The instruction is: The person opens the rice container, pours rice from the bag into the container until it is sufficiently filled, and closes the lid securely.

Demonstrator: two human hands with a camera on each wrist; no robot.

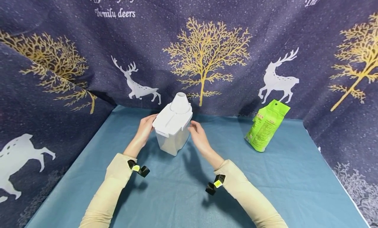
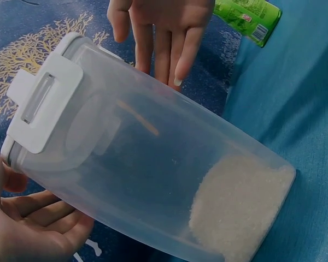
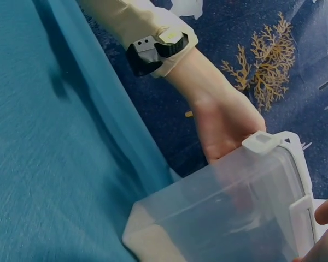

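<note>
Container (image 1: 172,131) lid is on, some white grains inside — left hand (image 1: 145,127) grasps it; right hand (image 1: 198,134) released alongside, green bag (image 1: 265,126) untouched.

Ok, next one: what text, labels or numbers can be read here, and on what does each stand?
"...py everyday" on the backdrop cloth, top left, its first word cut off by the frame.
"The milu deers" on the same cloth, just below.
"The deers" on the cloth at top right, partly cut off.
Green packet: printing too small and blurred to read.
Clear container: no text visible.
</note>
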